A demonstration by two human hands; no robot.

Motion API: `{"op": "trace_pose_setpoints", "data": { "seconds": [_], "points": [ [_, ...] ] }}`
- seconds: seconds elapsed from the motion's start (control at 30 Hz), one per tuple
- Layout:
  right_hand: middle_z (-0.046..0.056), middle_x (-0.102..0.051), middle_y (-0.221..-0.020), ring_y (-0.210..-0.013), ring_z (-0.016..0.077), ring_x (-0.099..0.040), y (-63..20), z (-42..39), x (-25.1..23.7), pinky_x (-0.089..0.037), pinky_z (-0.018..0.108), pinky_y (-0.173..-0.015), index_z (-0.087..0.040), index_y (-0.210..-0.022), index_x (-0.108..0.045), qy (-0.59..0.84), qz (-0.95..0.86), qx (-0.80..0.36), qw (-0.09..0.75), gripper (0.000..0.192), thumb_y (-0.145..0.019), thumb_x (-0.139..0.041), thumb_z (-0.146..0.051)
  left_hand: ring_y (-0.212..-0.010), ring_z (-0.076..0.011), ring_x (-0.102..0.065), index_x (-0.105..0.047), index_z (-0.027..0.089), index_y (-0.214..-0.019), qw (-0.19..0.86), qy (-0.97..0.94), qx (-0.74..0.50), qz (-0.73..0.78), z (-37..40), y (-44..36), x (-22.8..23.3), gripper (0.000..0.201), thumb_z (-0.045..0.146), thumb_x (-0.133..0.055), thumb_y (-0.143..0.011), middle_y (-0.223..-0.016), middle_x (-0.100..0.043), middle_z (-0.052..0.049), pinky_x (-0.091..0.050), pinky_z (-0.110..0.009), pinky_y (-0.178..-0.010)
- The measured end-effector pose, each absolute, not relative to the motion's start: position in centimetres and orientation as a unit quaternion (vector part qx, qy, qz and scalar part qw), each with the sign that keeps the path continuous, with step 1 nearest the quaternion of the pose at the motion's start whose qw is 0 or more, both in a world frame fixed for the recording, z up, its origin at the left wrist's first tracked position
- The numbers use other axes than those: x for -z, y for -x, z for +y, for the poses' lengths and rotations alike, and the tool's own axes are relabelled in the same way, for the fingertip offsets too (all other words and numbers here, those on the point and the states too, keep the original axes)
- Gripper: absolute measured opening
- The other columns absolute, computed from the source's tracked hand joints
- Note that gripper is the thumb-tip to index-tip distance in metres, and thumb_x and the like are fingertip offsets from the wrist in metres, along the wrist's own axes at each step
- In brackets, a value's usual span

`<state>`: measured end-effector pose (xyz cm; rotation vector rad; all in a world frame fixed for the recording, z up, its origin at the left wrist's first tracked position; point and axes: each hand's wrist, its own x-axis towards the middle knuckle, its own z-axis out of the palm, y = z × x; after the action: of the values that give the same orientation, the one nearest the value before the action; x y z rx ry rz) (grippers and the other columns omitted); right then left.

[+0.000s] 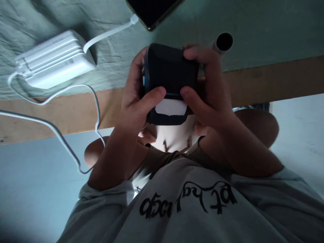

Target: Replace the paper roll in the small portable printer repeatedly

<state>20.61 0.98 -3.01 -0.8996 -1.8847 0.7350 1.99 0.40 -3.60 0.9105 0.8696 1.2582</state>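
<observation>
A dark, boxy device point(172, 69) with rounded corners is held up between both hands at the table's front edge. A white panel point(170, 107) shows on its near side, and a small light-blue piece point(143, 80) sits on its left side. My left hand point(138, 91) wraps around the left side, thumb pressed on the near top edge. On the right side, my right hand point(207, 81) grips it, thumb on the near edge and index finger at the far right corner. The other fingers are mostly hidden. What kind of device it is I cannot tell.
A white power strip point(55, 59) with a plugged-in white cable point(108, 32) lies on the green cloth point(265, 33) at left. A dark-screened device point(154, 10) lies at the far edge. Behind my right hand stands a small open tube point(224, 42). White cord hangs over the wooden edge point(273, 72).
</observation>
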Motion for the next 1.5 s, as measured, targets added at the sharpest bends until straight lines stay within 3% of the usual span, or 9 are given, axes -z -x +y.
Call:
{"op": "trace_pose_setpoints", "data": {
  "seconds": [0.2,0.37,0.57,0.77,0.93,1.23,1.5],
  "points": [
    [0.001,-0.050,-0.140,-0.142,0.0187,-0.042,-20.5,1.0,2.8,-0.040,0.044,-0.123,-0.036,-0.129,-0.044,0.372,-0.749,-0.298,0.460,0.040,-0.090,-0.053,-0.041,-0.110,-0.0276,-0.061,-0.067,0.027,-0.109,0.640,-0.450,-0.525,0.336,1.1,-1.9,3.3,0.042,0.057,-0.056,-0.083,-0.110,-0.068,-0.003,-0.051,-0.044,-0.102],
    [0.001,-0.048,-0.140,-0.138,0.0184,-0.046,-20.7,1.1,2.9,-0.044,0.041,-0.119,-0.035,-0.132,-0.044,0.354,-0.755,-0.302,0.461,0.042,-0.091,-0.052,-0.038,-0.115,-0.0274,-0.059,-0.068,0.028,-0.105,0.668,-0.414,-0.514,0.343,1.4,-1.8,2.7,0.031,0.049,-0.060,-0.084,-0.109,-0.069,-0.001,-0.050,-0.042,-0.105],
    [0.002,-0.052,-0.137,-0.136,0.0199,-0.048,-20.7,1.1,3.0,-0.043,0.042,-0.119,-0.033,-0.128,-0.044,0.368,-0.763,-0.287,0.448,0.039,-0.091,-0.052,-0.042,-0.117,-0.0288,-0.058,-0.067,0.024,-0.094,0.658,-0.364,-0.535,0.387,1.0,-2.2,2.5,0.036,0.056,-0.067,-0.078,-0.097,-0.068,-0.003,-0.046,-0.040,-0.104],
    [0.002,-0.052,-0.137,-0.135,0.0180,-0.048,-20.7,1.1,3.0,-0.043,0.041,-0.120,-0.034,-0.131,-0.044,0.357,-0.767,-0.286,0.450,0.041,-0.092,-0.052,-0.040,-0.100,-0.0240,-0.061,-0.069,0.029,-0.085,0.658,-0.363,-0.534,0.388,0.6,-2.6,1.6,0.023,0.048,-0.056,-0.086,-0.090,-0.067,-0.001,-0.050,-0.036,-0.091],
    [0.002,-0.049,-0.139,-0.138,0.0176,-0.045,-20.6,1.1,3.0,-0.042,0.041,-0.121,-0.036,-0.132,-0.042,0.362,-0.763,-0.296,0.447,0.040,-0.093,-0.048,-0.039,-0.082,-0.0173,-0.057,-0.067,0.023,-0.083,0.674,-0.323,-0.556,0.363,0.7,-2.8,1.9,0.024,0.042,-0.054,-0.089,-0.083,-0.065,0.000,-0.050,-0.030,-0.084],
    [0.001,-0.048,-0.141,-0.140,0.0176,-0.044,-20.6,0.8,2.9,-0.041,0.041,-0.122,-0.035,-0.131,-0.041,0.380,-0.758,-0.307,0.432,0.037,-0.095,-0.044,-0.043,-0.081,-0.0201,-0.059,-0.063,0.023,-0.074,0.686,-0.316,-0.570,0.324,0.9,-2.9,1.9,0.016,0.036,-0.057,-0.082,-0.072,-0.064,0.000,-0.051,-0.031,-0.078],
    [0.000,-0.048,-0.140,-0.141,0.0177,-0.043,-20.6,0.8,2.9,-0.039,0.040,-0.124,-0.037,-0.131,-0.043,0.373,-0.754,-0.316,0.439,0.037,-0.094,-0.045,-0.041,-0.069,-0.0148,-0.054,-0.066,0.020,-0.075,0.689,-0.320,-0.577,0.299,1.0,-2.9,1.9,0.022,0.032,-0.053,-0.086,-0.069,-0.062,0.000,-0.050,-0.027,-0.074]
  ]
}}
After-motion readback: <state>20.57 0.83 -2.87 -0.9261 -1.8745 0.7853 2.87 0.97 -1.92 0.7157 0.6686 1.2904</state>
